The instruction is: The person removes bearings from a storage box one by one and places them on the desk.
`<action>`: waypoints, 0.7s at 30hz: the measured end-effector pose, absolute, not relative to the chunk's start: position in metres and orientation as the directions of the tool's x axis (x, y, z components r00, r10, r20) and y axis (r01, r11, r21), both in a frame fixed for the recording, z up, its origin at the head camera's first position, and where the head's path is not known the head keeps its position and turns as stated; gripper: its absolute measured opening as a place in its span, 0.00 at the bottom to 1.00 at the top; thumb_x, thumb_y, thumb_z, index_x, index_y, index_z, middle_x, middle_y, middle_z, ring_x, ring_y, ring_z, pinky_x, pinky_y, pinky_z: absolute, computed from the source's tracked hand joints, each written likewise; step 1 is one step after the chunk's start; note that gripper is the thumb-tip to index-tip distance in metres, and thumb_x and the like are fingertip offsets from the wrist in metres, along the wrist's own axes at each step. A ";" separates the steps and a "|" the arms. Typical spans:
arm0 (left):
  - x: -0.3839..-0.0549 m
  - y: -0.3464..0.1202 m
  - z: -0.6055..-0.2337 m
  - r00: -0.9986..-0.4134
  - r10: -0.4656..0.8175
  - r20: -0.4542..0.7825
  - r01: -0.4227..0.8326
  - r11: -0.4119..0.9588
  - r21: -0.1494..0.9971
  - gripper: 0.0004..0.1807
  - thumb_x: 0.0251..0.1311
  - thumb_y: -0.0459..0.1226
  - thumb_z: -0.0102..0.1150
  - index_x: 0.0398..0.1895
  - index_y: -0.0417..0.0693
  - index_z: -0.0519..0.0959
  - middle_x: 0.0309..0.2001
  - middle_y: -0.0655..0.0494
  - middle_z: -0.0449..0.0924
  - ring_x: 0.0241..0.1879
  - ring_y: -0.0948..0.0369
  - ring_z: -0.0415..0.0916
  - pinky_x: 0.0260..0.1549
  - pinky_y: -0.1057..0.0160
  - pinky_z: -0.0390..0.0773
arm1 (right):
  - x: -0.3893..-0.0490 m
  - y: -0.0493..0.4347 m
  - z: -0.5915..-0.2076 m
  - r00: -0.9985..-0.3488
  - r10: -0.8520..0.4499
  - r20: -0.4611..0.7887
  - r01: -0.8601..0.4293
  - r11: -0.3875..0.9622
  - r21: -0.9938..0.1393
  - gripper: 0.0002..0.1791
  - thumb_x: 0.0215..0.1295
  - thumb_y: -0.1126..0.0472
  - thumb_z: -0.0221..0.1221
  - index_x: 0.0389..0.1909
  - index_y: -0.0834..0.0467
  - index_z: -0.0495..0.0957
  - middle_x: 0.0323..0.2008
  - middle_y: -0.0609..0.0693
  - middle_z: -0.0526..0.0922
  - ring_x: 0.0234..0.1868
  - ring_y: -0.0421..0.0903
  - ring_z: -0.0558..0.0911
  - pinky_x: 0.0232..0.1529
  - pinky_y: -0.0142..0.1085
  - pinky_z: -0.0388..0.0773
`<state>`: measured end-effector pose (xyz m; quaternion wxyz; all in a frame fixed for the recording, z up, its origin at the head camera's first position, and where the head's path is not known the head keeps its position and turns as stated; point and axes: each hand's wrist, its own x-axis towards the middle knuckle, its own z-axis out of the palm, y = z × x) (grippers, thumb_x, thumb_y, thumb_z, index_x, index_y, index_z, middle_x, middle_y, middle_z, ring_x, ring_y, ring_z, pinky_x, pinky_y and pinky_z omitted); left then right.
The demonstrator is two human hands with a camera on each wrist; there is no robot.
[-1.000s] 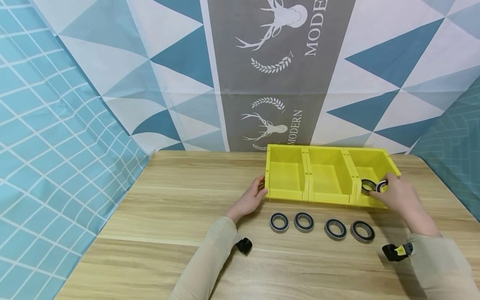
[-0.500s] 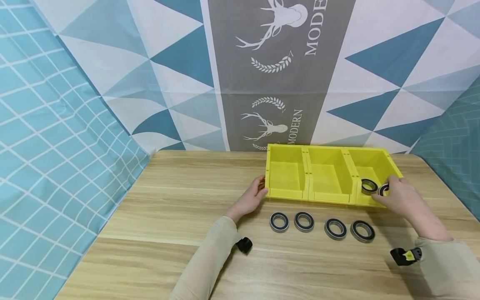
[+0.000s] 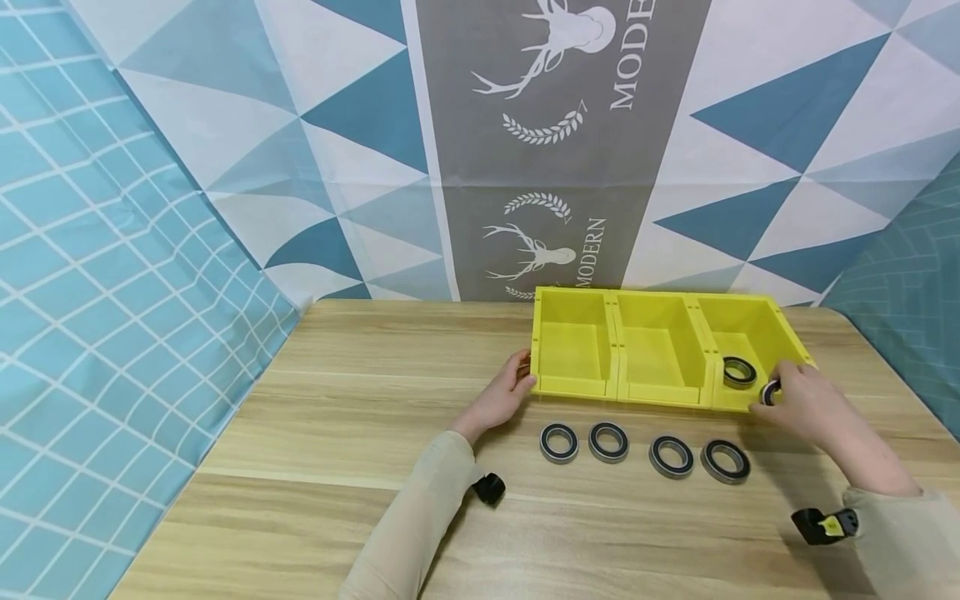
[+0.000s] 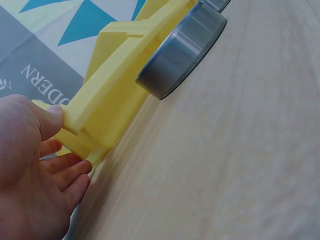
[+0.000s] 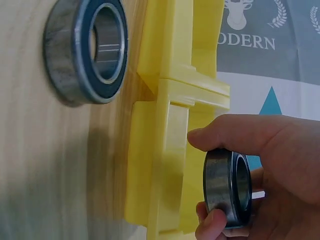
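A yellow three-compartment storage bin (image 3: 617,392) stands at the back of the table. My left hand (image 3: 501,396) grips its left end, with the thumb on the wall's edge and the fingers below in the left wrist view. At the right compartment, my right hand (image 3: 806,404) holds a ball bearing (image 5: 227,187) between thumb and fingers. Another bearing (image 3: 739,372) lies in that compartment, to the left of the held one. Several bearings lie in a row on the table before the bin, among them the leftmost bearing (image 3: 558,459) and the rightmost bearing (image 3: 725,478).
The wooden table (image 3: 337,433) reaches back to a patterned cloth (image 3: 360,167). At the left hangs a blue checked cloth (image 3: 112,317). Each wrist bears a small black camera, such as the left one (image 3: 489,489).
My right hand has moved right and slightly toward me with the held bearing, away from the bearing lying in the compartment. The left hand stays on the bin.
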<state>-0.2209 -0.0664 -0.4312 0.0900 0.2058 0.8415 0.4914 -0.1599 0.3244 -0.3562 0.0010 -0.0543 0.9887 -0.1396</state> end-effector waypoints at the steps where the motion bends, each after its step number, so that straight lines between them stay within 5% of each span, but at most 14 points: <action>1: -0.221 -0.066 -0.431 -0.899 0.435 0.053 0.258 0.430 0.865 0.28 0.70 0.37 0.36 0.69 0.39 0.45 0.67 0.42 0.52 0.66 0.53 0.56 0.64 0.59 0.58 | -0.159 0.325 -0.357 -0.994 -0.110 0.022 -0.112 0.954 -0.277 0.26 0.46 0.56 0.63 0.32 0.74 0.64 0.24 0.61 0.67 0.25 0.52 0.67 0.22 0.37 0.64; 13: -0.207 -0.067 -0.413 -0.888 0.454 0.080 0.276 0.385 0.881 0.27 0.69 0.32 0.37 0.67 0.32 0.46 0.66 0.36 0.53 0.65 0.47 0.56 0.64 0.54 0.57 | -0.147 0.333 -0.368 -0.993 -0.102 -0.067 -0.080 0.960 -0.269 0.28 0.45 0.54 0.65 0.30 0.72 0.61 0.25 0.65 0.64 0.24 0.53 0.67 0.20 0.37 0.65; 21: -0.196 -0.066 -0.399 -0.884 0.459 0.082 0.273 0.367 0.889 0.25 0.68 0.30 0.36 0.66 0.30 0.47 0.65 0.34 0.53 0.64 0.45 0.56 0.64 0.53 0.58 | -0.141 0.337 -0.379 -0.993 -0.079 -0.089 -0.055 0.967 -0.248 0.31 0.45 0.53 0.65 0.32 0.76 0.62 0.30 0.75 0.64 0.27 0.59 0.70 0.24 0.48 0.71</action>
